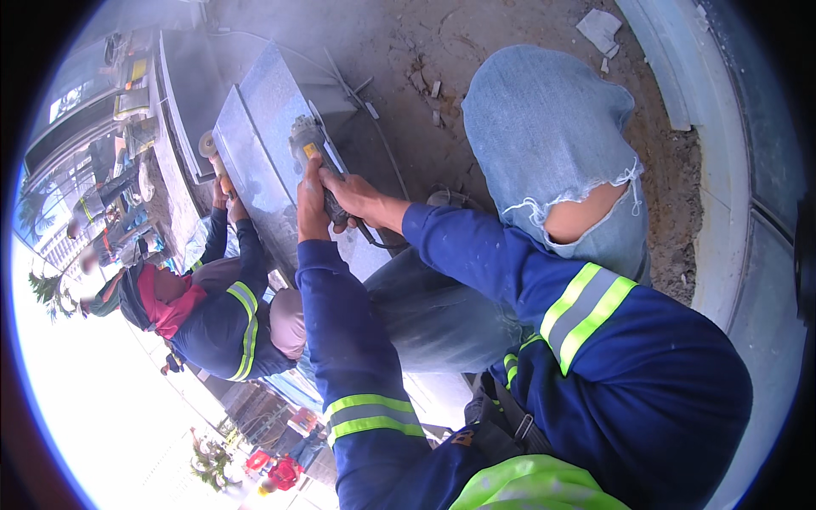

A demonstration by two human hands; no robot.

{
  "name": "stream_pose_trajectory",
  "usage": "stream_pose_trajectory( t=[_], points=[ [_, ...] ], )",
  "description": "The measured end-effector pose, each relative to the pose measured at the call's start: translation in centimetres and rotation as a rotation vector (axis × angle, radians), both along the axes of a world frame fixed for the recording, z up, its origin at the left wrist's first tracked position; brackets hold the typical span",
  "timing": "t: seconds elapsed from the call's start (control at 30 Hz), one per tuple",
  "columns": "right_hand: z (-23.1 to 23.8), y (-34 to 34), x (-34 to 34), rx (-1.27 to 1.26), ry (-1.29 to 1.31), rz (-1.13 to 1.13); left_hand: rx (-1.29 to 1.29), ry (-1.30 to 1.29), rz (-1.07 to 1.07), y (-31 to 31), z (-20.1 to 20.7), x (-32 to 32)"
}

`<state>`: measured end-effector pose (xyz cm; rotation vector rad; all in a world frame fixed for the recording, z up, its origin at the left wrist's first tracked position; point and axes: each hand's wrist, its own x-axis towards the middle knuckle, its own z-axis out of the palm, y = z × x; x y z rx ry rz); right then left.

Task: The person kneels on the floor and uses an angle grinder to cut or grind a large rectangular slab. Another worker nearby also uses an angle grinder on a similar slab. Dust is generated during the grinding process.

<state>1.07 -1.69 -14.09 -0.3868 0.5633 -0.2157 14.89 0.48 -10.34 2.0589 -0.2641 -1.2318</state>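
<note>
An angle grinder (306, 136) with a dark body and a yellow label is gripped in both my hands, its head over the edge of a grey slab (274, 89). My left hand (311, 204) is closed along the grinder's near left side. My right hand (361, 201) wraps round its body from the right, and a dark cord trails off below it. Dust hazes the air past the slab, and the grinder's disc is hard to make out. Both my forearms are in blue sleeves with reflective bands.
At left a co-worker in dark clothing (212, 319) holds another grinder with a round disc (207, 144) by a second slab (242, 140). My knee in torn jeans (548, 136) rises at right. Broken pieces (599, 32) lie on the dirt ground beside a pale ledge (671, 76).
</note>
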Motion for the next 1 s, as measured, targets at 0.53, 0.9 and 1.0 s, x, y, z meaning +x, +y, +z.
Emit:
stream_pose_trajectory(
  t=[0.53, 0.9, 1.0],
  points=[
    [0.9, 1.7, -1.4, -0.001, 0.023, -0.016, -0.003, -0.02, 0.011, 1.7, 0.3, -1.0],
    [0.9, 2.1, -1.8, 0.004, 0.017, -0.006, 0.017, -0.014, 0.03, 2.2, 0.1, -0.9],
    [0.7, 1.8, -1.5, 0.007, 0.02, -0.002, 0.032, -0.015, 0.015, 1.8, -0.1, -0.6]
  ],
)
